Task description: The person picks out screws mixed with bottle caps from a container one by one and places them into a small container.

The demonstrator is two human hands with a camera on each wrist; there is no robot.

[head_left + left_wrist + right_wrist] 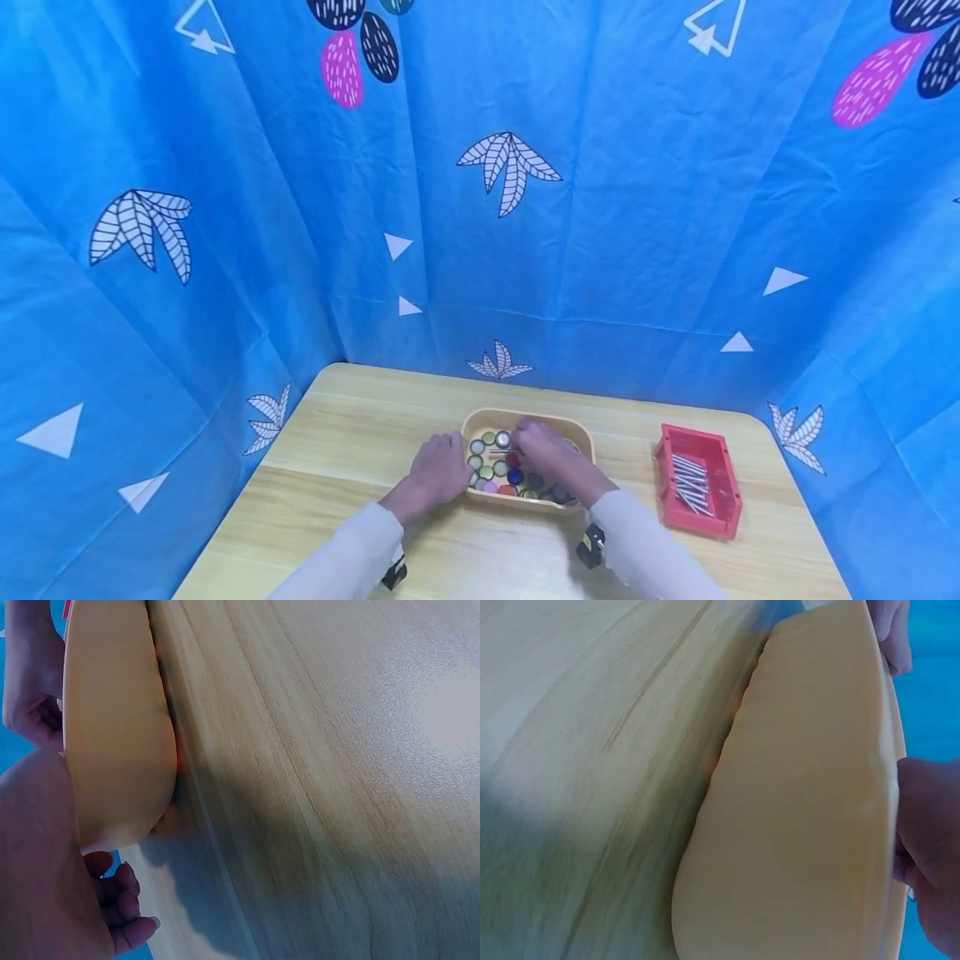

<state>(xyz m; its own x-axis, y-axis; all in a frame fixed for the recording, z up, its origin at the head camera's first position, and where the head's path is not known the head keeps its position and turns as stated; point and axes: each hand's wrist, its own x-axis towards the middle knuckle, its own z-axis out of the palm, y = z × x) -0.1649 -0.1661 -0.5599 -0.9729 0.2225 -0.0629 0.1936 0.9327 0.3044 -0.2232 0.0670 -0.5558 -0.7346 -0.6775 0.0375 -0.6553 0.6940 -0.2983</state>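
Observation:
A yellow-orange plastic basin (528, 505) holds several bottle caps (487, 472) in green, blue, red, pink and silver. At the basin's left end my left hand (442, 467) grips the rim; in the left wrist view its fingers (124, 900) curl beneath the wall. My right hand (542, 446) reaches inside over the caps, its fingers bent downward. Thin metal rods (504, 452) lie by its fingertips, and I cannot tell whether it pinches one. In the right wrist view the basin wall (795, 787) hides part of the right hand (934, 840).
A red bin (712, 521) with several silver metal rods (692, 483) stands right of the basin on the wooden table (337, 433). A blue patterned cloth (510, 275) hangs behind the table and along both sides.

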